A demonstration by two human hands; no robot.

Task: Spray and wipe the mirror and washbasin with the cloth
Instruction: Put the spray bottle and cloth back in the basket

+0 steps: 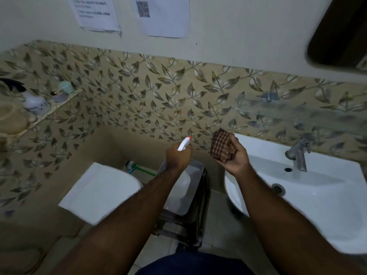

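Observation:
My left hand (177,156) grips a white spray bottle (183,144) with a red nozzle tip, held upright in mid-air left of the basin. My right hand (235,156) is closed on a folded brown checked cloth (221,145), held over the basin's left rim. The white washbasin (321,197) lies to the right, with a metal tap (297,153) at its back and a drain hole in the bowl. The dark mirror (341,30) hangs at the top right, only its lower left corner in view.
A glass shelf (297,112) juts from the tiled wall above the tap. A white toilet tank (99,192) stands at the left, and a white bin on a dark stool (185,195) sits between it and the basin. A wall ledge (39,108) carries bottles.

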